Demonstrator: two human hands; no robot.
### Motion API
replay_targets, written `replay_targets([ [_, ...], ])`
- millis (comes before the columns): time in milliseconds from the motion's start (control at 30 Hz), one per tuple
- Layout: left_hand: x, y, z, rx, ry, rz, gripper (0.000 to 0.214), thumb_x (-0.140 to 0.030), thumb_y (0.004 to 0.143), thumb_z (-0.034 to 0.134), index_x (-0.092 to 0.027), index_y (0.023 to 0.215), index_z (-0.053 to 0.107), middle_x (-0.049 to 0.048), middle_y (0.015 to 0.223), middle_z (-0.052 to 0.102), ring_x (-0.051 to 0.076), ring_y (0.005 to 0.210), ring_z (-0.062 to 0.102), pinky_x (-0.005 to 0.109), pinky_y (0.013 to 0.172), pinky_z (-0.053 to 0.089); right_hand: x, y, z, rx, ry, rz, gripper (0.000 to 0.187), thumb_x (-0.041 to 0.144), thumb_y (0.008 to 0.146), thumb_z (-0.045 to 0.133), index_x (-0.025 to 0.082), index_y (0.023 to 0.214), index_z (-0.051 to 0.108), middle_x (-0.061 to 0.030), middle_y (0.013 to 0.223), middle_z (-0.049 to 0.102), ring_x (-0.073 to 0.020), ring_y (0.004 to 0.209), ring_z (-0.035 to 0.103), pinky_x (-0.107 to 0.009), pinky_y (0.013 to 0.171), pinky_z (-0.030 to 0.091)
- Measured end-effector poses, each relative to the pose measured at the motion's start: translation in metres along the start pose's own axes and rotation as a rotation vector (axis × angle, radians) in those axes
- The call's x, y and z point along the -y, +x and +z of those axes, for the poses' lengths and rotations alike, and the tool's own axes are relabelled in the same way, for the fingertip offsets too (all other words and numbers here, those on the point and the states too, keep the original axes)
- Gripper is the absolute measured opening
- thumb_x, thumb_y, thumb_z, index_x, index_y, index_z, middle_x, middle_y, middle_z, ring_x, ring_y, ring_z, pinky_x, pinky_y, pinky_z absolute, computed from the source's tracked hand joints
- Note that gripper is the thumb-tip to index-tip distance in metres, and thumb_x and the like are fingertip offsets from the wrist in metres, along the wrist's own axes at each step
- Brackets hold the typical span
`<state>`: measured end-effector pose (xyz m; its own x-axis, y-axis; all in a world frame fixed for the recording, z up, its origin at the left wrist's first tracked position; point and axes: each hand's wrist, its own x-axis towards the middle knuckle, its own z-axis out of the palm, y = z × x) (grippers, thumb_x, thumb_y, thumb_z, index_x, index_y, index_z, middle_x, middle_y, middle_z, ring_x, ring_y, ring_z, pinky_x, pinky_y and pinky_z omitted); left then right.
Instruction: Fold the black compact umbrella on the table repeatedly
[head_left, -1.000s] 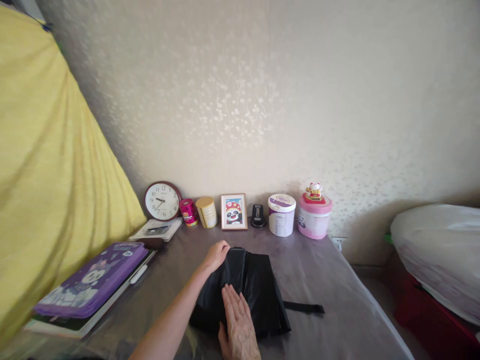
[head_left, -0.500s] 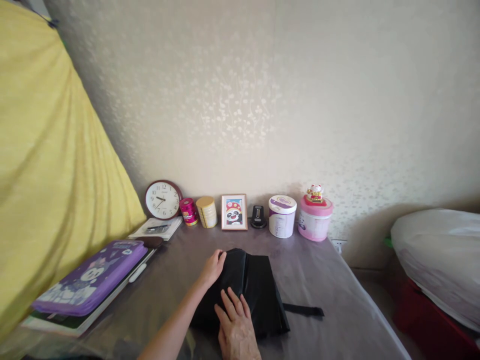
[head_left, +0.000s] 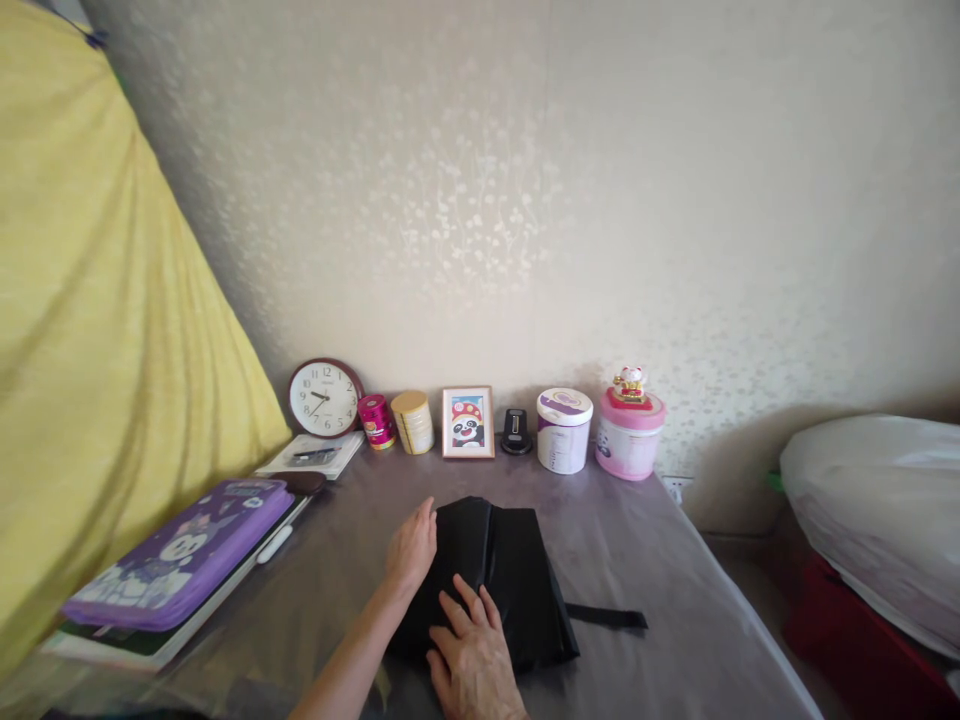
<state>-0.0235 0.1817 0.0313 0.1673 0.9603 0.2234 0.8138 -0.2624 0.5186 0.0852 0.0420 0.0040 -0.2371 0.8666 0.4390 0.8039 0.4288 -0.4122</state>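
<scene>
Right hand [head_left: 477, 650]: nearest, fingers spread, palm-down on the near part of the black folded fabric [head_left: 525, 575]. Fabric sits mid-counter [head_left: 660, 580], under the right hand and extending ahead of it. No clear long axis; its visible crease runs away from the person. Left hand [head_left: 412, 545]: at the fabric's left edge, fingers straight and close together, no pinch visible; thumb hidden, contact uncertain. From this hand the fabric lies to the right; of the two, the right hand is nearer its middle. Black strap [head_left: 607, 616] projects rightward, apart from both hands. Left side: purple case [head_left: 184, 555] on books. Far edge, by the wall: clock [head_left: 325, 398], picture frame [head_left: 468, 422], purple-and-white tub [head_left: 564, 432], pink tub [head_left: 628, 440].
</scene>
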Motion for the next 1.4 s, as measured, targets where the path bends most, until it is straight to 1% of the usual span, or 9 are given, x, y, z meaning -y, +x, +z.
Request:
replay_targets([
  [67,-0.014,-0.006,-0.005,-0.001,-0.030,0.091,0.040,-0.030,0.095,0.024,-0.026,0.128,0.047,0.0075,0.125,0.058,0.025,0.122,0.048,0.038,0.106,0.031,-0.001,0.000,0.003,0.000,-0.004,0.004,0.013,0.034,0.082,0.060,0.029,0.090,0.069,0.0018,0.127,0.057,-0.0249,0.130,0.036,-0.046,0.108,0.026],
  [167,-0.036,-0.021,-0.003,0.100,-0.098,0.269,0.042,-0.034,0.096,0.023,-0.028,0.123,0.054,0.0014,0.129,0.056,0.020,0.122,0.047,0.031,0.106,0.034,-0.004,0.001,0.009,0.002,0.013,0.011,0.011,0.035,0.080,0.062,0.031,0.087,0.070,0.0025,0.120,0.061,-0.0258,0.123,0.043,-0.047,0.107,0.026],
  [333,-0.040,-0.031,0.013,0.287,-0.152,0.419,0.037,-0.034,0.094,0.030,-0.029,0.114,0.062,-0.0023,0.131,0.055,0.019,0.131,0.036,0.043,0.112,0.022,-0.004,0.001,0.008,0.003,0.027,0.028,0.014,0.035,0.079,0.064,0.035,0.091,0.070,0.0025,0.112,0.065,-0.0249,0.118,0.047,-0.047,0.107,0.027],
  [600,-0.015,0.003,0.026,0.299,-0.132,0.354,0.038,-0.035,0.094,0.033,-0.034,0.128,0.049,-0.0045,0.148,0.030,0.017,0.138,0.022,0.039,0.113,0.018,0.004,0.002,-0.010,0.042,-0.018,0.011,0.011,0.026,0.081,0.060,0.029,0.083,0.070,0.0017,0.121,0.060,-0.0245,0.127,0.040,-0.048,0.106,0.030],
  [800,-0.002,0.012,0.029,0.199,-0.093,0.154,0.045,-0.031,0.095,0.028,-0.022,0.137,0.038,0.0057,0.147,0.034,0.018,0.136,0.027,0.040,0.112,0.021,0.003,0.001,-0.009,0.030,-0.015,0.009,0.009,0.029,0.081,0.061,0.028,0.082,0.070,0.0010,0.119,0.061,-0.0242,0.128,0.039,-0.047,0.106,0.030],
  [900,-0.006,0.004,0.017,0.144,-0.097,0.110,0.046,-0.030,0.095,0.025,-0.020,0.139,0.034,0.0059,0.148,0.031,0.018,0.138,0.021,0.042,0.114,0.015,0.002,0.000,-0.003,-0.002,0.004,0.015,0.009,0.030,0.081,0.062,0.028,0.080,0.070,0.0016,0.118,0.062,-0.0232,0.128,0.039,-0.045,0.107,0.029],
  [1000,-0.020,-0.015,0.005,0.173,-0.143,0.184,0.045,-0.036,0.095,0.023,-0.023,0.133,0.044,0.0012,0.147,0.034,0.014,0.137,0.022,0.034,0.114,0.016,-0.001,-0.001,0.006,-0.036,0.026,0.029,0.010,0.031,0.082,0.061,0.030,0.080,0.071,0.0032,0.117,0.063,-0.0228,0.127,0.040,-0.045,0.108,0.027],
  [1233,-0.037,-0.054,0.004,0.371,-0.234,0.293,0.048,-0.047,0.094,0.024,-0.027,0.128,0.051,-0.0014,0.144,0.038,0.016,0.136,0.026,0.035,0.111,0.028,-0.004,-0.005,0.022,-0.152,-0.003,-0.013,0.039,0.029,0.081,0.060,0.034,0.120,0.059,0.0006,0.117,0.065,-0.0256,0.119,0.047,-0.043,0.107,0.029],
  [1400,-0.034,-0.056,0.006,0.388,-0.264,0.296,0.047,-0.048,0.094,0.025,-0.029,0.131,0.047,-0.0024,0.146,0.035,0.017,0.137,0.023,0.038,0.112,0.025,-0.013,-0.024,0.049,-0.097,-0.057,-0.153,0.016,0.037,0.078,0.063,0.033,0.092,0.070,0.0037,0.104,0.069,-0.0222,0.109,0.054,-0.038,0.107,0.031],
])
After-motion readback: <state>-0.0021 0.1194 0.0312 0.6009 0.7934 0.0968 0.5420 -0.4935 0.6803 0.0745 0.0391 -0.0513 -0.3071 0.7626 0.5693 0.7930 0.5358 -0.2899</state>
